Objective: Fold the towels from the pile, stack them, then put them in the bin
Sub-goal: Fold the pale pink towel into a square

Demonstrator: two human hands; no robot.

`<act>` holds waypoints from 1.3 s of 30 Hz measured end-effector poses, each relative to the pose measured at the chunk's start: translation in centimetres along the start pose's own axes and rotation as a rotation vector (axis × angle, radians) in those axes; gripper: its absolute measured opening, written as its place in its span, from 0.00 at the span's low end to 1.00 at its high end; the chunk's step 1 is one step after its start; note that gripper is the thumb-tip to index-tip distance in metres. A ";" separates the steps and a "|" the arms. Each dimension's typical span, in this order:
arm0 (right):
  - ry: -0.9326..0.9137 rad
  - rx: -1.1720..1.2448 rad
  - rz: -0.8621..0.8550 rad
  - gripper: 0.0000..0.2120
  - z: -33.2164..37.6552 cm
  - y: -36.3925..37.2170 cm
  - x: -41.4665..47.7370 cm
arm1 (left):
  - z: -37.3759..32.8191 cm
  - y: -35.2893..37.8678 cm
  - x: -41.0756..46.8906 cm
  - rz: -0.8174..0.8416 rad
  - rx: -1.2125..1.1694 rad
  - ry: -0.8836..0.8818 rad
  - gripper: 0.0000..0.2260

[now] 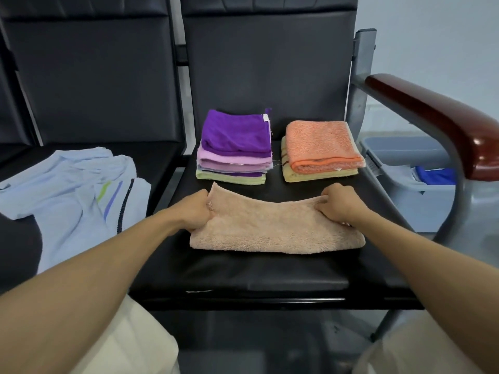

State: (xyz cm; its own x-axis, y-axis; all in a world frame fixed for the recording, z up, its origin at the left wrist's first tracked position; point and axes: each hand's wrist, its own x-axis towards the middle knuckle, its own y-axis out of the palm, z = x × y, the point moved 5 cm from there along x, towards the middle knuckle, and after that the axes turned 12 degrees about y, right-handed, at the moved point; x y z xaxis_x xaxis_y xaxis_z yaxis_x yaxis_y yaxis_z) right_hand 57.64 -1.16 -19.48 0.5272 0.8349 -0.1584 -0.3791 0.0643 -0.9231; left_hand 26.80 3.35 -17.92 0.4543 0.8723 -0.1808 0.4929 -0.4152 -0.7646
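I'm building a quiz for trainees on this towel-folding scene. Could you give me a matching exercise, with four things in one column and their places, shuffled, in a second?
Things
1. purple towel
2. orange towel
3. beige towel
4. bin

Places
A. beside the chair, past the armrest
B. on top of the left stack
C. gripped by the left hand and the right hand, at the front of the seat
D. on top of the right stack

Pairs: 1-B, 2-D, 3-C, 4-A
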 end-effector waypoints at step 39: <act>0.072 0.770 0.868 0.15 4.0 0.7 -8.1 | -9.4 2.2 -1.6 -0.040 -0.656 0.063 0.05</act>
State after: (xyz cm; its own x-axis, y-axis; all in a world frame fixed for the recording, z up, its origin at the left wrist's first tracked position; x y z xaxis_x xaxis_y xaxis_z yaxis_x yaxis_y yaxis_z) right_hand 50.04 -5.73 -17.42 -0.1035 0.7299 -0.6757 -0.9832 -0.1778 -0.0414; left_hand 34.09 -1.40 -13.53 0.4586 0.8820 -0.1083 0.8515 -0.4711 -0.2304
